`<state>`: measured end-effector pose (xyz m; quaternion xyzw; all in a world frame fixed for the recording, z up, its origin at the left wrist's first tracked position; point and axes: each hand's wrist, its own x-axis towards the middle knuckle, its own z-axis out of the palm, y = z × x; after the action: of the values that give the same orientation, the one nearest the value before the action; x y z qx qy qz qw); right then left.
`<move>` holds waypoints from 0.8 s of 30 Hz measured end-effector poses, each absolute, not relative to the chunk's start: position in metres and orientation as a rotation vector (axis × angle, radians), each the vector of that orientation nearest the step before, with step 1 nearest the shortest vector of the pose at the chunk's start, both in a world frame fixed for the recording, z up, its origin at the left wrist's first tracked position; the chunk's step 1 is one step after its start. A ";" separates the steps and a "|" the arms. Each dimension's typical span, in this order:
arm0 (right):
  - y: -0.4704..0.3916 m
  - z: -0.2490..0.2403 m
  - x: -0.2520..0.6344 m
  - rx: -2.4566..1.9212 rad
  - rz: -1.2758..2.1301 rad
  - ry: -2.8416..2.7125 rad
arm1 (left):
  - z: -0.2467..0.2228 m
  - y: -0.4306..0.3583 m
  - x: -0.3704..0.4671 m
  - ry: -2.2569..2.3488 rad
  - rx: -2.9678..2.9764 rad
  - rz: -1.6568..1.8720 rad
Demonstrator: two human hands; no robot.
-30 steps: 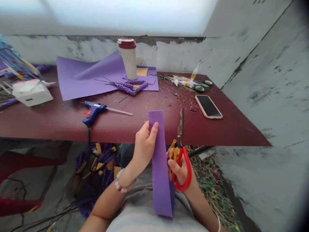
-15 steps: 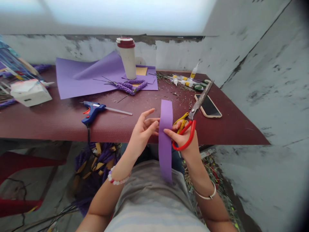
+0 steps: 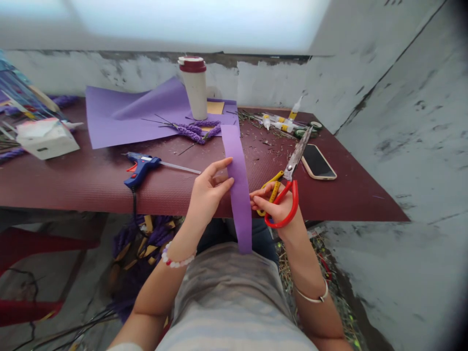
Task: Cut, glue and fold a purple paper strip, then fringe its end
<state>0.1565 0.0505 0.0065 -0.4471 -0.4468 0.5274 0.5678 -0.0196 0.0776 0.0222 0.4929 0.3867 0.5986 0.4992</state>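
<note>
A long purple paper strip (image 3: pixel 240 195) hangs upright between my hands, its lower end over my lap. My left hand (image 3: pixel 210 192) pinches its left edge between thumb and fingers. Just right of the strip, my right hand (image 3: pixel 276 202) is wrapped round red-handled scissors (image 3: pixel 290 168), whose blades point up and away to the right. A yellow measuring tape (image 3: pixel 274 191) is also held in that hand, partly hidden by the fingers. The right fingertips are close to the strip's right edge; whether they touch it is unclear.
A blue glue gun (image 3: pixel 141 170) lies left on the red-brown table (image 3: pixel 91 187). Behind are purple paper (image 3: pixel 120 117), purple stems (image 3: pixel 192 131) and a lidded cup (image 3: pixel 196 92). A phone (image 3: pixel 319 162) and small bottles (image 3: pixel 287 126) lie right; a white box (image 3: pixel 47 141) stands left.
The strip has moved left and up, now gripped by my left hand. My right thumb has come off it, and my right hand still has the scissors and tape.
</note>
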 end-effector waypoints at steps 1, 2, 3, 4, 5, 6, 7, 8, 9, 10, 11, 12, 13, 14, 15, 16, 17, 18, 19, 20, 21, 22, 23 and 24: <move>0.049 0.007 0.157 -1.049 1.238 -1.058 | 0.024 0.079 -0.020 0.951 1.194 1.441; 0.048 0.007 0.157 -1.046 1.235 -1.065 | 0.025 0.081 -0.020 0.969 1.201 1.428; 0.047 0.007 0.157 -1.045 1.226 -1.070 | 0.026 0.083 -0.020 0.986 1.211 1.413; 0.045 0.007 0.157 -1.052 1.210 -1.075 | 0.026 0.085 -0.020 0.999 1.222 1.401; 0.044 0.007 0.156 -1.067 1.195 -1.087 | 0.026 0.087 -0.020 1.008 1.233 1.394; 0.043 0.006 0.156 -1.089 1.182 -1.103 | 0.026 0.088 -0.020 1.014 1.244 1.391; 0.043 0.005 0.155 -1.111 1.172 -1.122 | 0.026 0.090 -0.019 1.017 1.255 1.389; 0.042 0.004 0.154 -1.132 1.166 -1.140 | 0.026 0.091 -0.019 1.020 1.265 1.390; 0.041 0.004 0.153 -1.150 1.165 -1.153 | 0.025 0.092 -0.019 1.020 1.279 1.389; 0.040 0.003 0.152 -1.165 1.161 -1.153 | 0.025 0.092 -0.018 1.016 1.295 1.383; 0.040 0.002 0.152 -1.174 1.151 -1.143 | 0.024 0.092 -0.018 1.009 1.311 1.368; 0.040 0.002 0.151 -1.179 1.130 -1.124 | 0.024 0.090 -0.019 1.002 1.328 1.345; 0.041 0.002 0.151 -1.180 1.106 -1.104 | 0.023 0.088 -0.020 0.999 1.352 1.317; 0.042 0.003 0.151 -1.175 1.080 -1.080 | 0.023 0.085 -0.022 1.008 1.390 1.299; 0.043 0.004 0.151 -1.166 1.057 -1.054 | 0.022 0.081 -0.024 1.030 1.452 1.292; 0.044 0.005 0.152 -1.159 1.042 -1.030 | 0.022 0.077 -0.026 1.064 1.549 1.311; 0.046 0.007 0.152 -1.155 1.036 -1.012 | 0.021 0.074 -0.029 1.103 1.688 1.356; 0.047 0.009 0.152 -1.156 1.035 -1.000 | 0.020 0.070 -0.031 1.116 1.861 1.384; 0.048 0.011 0.152 -1.161 1.036 -0.997 | 0.020 0.068 -0.034 1.095 2.040 1.388; 0.049 0.012 0.152 -1.167 1.037 -0.998 | 0.019 0.066 -0.035 1.045 2.205 1.355; 0.049 0.013 0.152 -1.170 1.038 -1.000 | 0.019 0.065 -0.036 0.978 2.339 1.309; 0.050 0.014 0.152 -1.171 1.040 -0.998 | 0.018 0.065 -0.037 0.914 2.428 1.264; 0.050 0.014 0.152 -1.169 1.045 -0.988 | 0.017 0.065 -0.037 0.865 2.477 1.235; 0.050 0.013 0.153 -1.163 1.052 -0.976 | 0.017 0.066 -0.038 0.835 2.491 1.226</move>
<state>0.1526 0.0496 0.0133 -0.5024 -0.4214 0.4544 0.6029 -0.0377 0.0661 0.0172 0.8529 0.2860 0.4197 0.1208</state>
